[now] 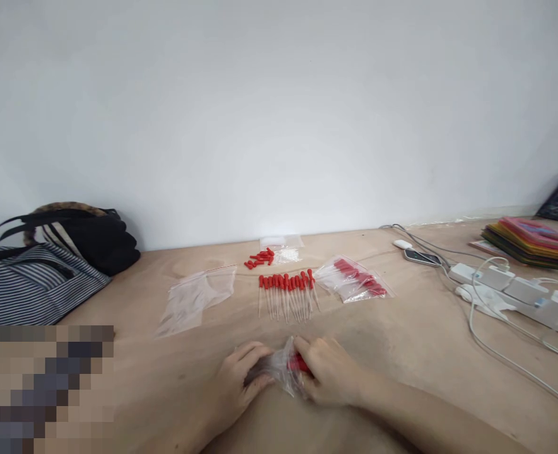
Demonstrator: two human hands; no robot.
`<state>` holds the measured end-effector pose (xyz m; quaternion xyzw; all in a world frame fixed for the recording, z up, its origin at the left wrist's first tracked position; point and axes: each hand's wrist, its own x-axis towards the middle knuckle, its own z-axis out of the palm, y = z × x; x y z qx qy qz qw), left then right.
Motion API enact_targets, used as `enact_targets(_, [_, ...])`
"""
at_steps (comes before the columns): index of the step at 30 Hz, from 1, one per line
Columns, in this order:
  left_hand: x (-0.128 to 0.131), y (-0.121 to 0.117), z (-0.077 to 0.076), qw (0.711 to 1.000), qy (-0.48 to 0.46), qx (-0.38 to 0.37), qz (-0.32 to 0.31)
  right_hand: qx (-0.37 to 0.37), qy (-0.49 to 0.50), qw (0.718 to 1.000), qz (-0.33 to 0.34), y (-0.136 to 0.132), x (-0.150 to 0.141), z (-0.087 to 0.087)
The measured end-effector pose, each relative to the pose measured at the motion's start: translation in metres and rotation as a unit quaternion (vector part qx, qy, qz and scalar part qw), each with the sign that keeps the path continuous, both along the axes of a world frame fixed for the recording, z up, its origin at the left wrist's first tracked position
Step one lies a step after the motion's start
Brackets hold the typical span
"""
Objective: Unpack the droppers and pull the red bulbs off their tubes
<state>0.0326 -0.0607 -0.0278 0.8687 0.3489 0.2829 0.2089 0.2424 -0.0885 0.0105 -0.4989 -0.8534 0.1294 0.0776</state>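
Observation:
Close to the near edge, my left hand (245, 375) and my right hand (328, 372) grip a small clear plastic bag (283, 372) from either side. Red pieces (299, 363) show by the right fingers; whether they lie inside the bag is hard to tell. Something dark shows between my left thumb and fingers, perhaps only shadow. Beyond my hands lies a row of slim clear droppers (288, 299) with red rubber bulbs. Loose red bulbs (261, 257) lie farther back, beside a clear bag (279, 241) and thin clear tubes (288, 255).
A flat clear zip bag (198, 299) lies left of the droppers. Another bag (354, 280) with red bulbs lies right. A striped bag (37, 271) stands far left. Cables, a power strip (534, 299), a phone-like device (422, 256) and coloured sheets (529, 243) occupy the right.

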Motion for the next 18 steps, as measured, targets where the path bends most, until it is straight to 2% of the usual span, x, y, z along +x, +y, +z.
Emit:
enact_targets(3, [-0.001,0.000,0.000,1.000,0.004,-0.012,0.002,-0.022,0.012,0.999,0.022,0.002,0.006,0.003])
enact_targets(5, [-0.002,0.000,-0.001,1.000,0.006,-0.014,0.004,-0.046,0.076,0.995,0.045,0.004,0.013,0.003])
enact_targets(7, [-0.003,0.000,-0.004,1.000,0.008,-0.010,0.011,-0.098,0.178,0.977,0.071,0.009,0.021,0.000])
enact_targets(9, [-0.004,0.001,-0.005,1.000,0.010,-0.006,0.018,-0.207,0.289,0.931,0.083,0.015,0.029,-0.007])
enact_targets(11, [-0.004,0.001,-0.005,1.000,0.010,-0.003,0.022,-0.335,0.379,0.860,0.067,0.021,0.036,-0.016])
enact_targets(13, [-0.002,0.000,-0.002,1.000,0.014,-0.003,0.024,-0.413,0.441,0.796,0.030,0.028,0.041,-0.025])
enact_targets(15, [-0.001,-0.001,0.002,0.999,0.021,-0.004,0.027,-0.434,0.479,0.763,-0.013,0.031,0.043,-0.029])
enact_targets(18, [0.001,-0.004,0.010,0.999,0.032,-0.003,0.022,-0.421,0.509,0.748,-0.065,0.033,0.041,-0.029])
